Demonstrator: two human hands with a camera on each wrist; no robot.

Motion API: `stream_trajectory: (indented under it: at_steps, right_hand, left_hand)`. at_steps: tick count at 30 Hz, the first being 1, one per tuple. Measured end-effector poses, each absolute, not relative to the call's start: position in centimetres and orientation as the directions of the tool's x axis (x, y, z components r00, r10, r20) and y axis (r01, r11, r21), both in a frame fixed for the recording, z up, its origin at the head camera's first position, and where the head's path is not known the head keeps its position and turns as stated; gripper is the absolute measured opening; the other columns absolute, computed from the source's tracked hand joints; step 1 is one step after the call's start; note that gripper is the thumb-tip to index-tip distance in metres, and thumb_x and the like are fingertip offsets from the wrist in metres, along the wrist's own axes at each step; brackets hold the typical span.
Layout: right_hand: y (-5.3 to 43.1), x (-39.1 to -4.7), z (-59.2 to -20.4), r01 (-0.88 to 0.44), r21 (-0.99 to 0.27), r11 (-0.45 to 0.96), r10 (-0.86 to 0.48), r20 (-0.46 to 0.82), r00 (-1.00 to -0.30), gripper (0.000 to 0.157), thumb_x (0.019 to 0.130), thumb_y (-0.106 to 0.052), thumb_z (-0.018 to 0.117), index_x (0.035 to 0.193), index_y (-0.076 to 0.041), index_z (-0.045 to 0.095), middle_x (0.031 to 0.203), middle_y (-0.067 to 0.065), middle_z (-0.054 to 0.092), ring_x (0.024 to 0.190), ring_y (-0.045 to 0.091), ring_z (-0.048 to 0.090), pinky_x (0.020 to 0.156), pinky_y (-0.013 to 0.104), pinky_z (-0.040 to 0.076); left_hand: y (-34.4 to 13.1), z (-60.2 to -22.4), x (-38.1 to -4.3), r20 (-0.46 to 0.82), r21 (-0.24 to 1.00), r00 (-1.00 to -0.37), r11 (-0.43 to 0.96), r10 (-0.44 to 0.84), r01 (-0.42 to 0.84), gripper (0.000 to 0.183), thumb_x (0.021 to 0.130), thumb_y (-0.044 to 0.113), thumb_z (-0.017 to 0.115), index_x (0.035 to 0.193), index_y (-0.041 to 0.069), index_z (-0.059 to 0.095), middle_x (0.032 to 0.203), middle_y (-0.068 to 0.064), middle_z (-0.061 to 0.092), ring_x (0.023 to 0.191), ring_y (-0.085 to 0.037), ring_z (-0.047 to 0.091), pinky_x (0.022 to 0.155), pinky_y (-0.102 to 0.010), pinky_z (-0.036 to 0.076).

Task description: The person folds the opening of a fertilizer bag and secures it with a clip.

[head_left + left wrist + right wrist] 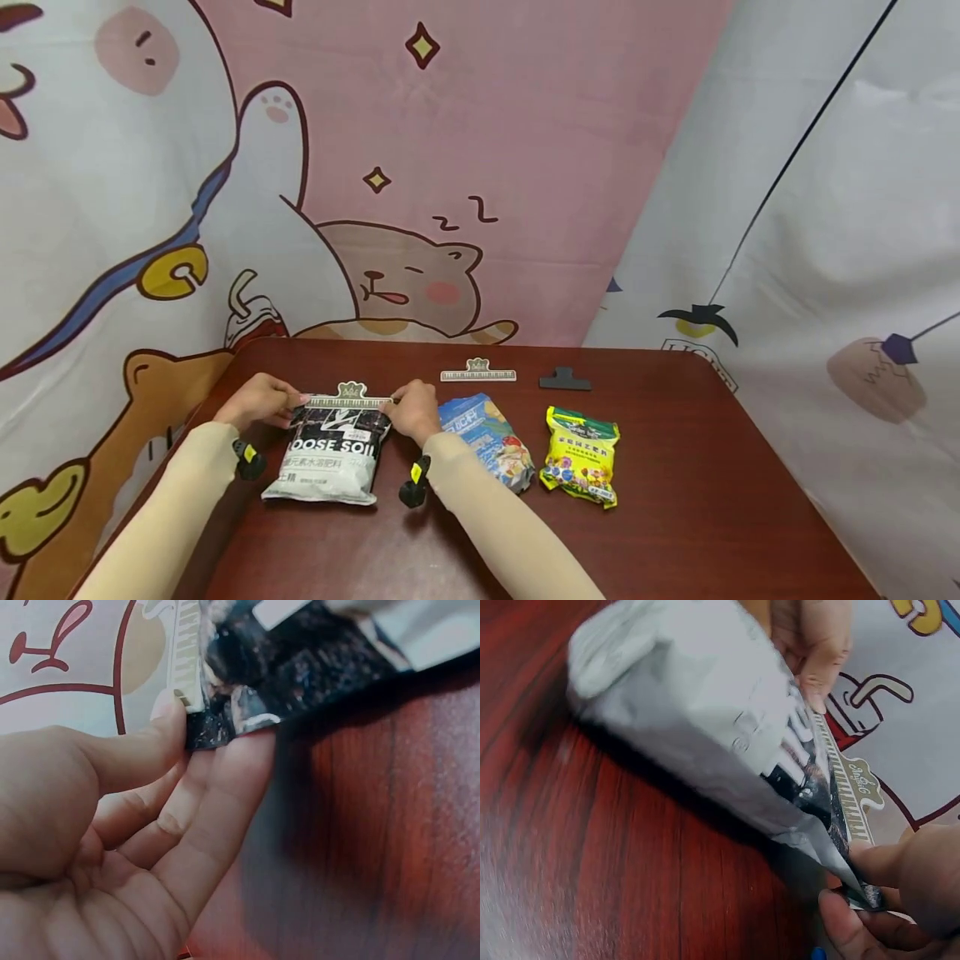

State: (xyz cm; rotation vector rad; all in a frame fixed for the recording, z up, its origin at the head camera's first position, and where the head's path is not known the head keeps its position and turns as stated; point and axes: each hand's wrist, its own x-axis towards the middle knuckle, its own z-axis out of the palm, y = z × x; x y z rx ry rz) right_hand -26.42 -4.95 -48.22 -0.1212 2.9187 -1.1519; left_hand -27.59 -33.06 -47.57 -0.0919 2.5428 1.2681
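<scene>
Cream fabric sleeve (161, 508), at the lower left of the frame, leads to the left hand (261, 402), whose thumb and fingers are clamped on the top left corner of a black-and-white soil bag (330, 467). That bag sits left of centre in the lower half, over the reddish-brown table (697, 517). Across its top edge runs a piano-key clip (348, 402) with an ornate crest. At the frame's middle, the right hand (415, 412) pinches the bag's top right corner, thumb above and fingers beneath. Farther right, at the table's back, lies a 2nd piano-key clip (478, 376); nearer, a blue bag (487, 437) lies partly behind the right forearm. Right of these come a dark clip (566, 381) and, below it, 1 yellow bag (581, 457).
</scene>
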Motion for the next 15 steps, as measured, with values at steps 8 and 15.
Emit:
stream_trajectory:
  at_steps: [8, 15]
  right_hand:
    - [-5.07, -26.78, -48.27, -0.130, -0.619, 0.775, -0.126, 0.050, -0.991, 0.022, 0.087, -0.026, 0.083, 0.097, -0.007, 0.083, 0.100, 0.011, 0.079, 0.096, 0.029, 0.075, 0.084, 0.036, 0.060]
    - [-4.28, -27.25, -47.76, -0.225, -0.561, 0.797, -0.262, 0.014, -0.965, 0.027, 0.089, -0.031, 0.078, 0.097, -0.006, 0.082, 0.098, 0.008, 0.079, 0.091, 0.023, 0.072, 0.078, 0.033, 0.058]
  left_hand:
    - [-32.77, -47.38, -27.73, -0.338, 0.737, -0.940, 0.634, 0.047, -0.233, 0.030, 0.099, 0.015, 0.067, 0.111, -0.013, 0.070, 0.091, -0.015, 0.064, 0.077, -0.024, 0.066, 0.068, -0.036, 0.064]
    - [-32.41, -46.78, -27.46, -0.353, 0.714, -0.935, 0.654, 0.029, -0.249, 0.037, 0.099, 0.024, 0.067, 0.114, -0.010, 0.069, 0.096, -0.018, 0.065, 0.083, -0.025, 0.069, 0.070, -0.041, 0.064]
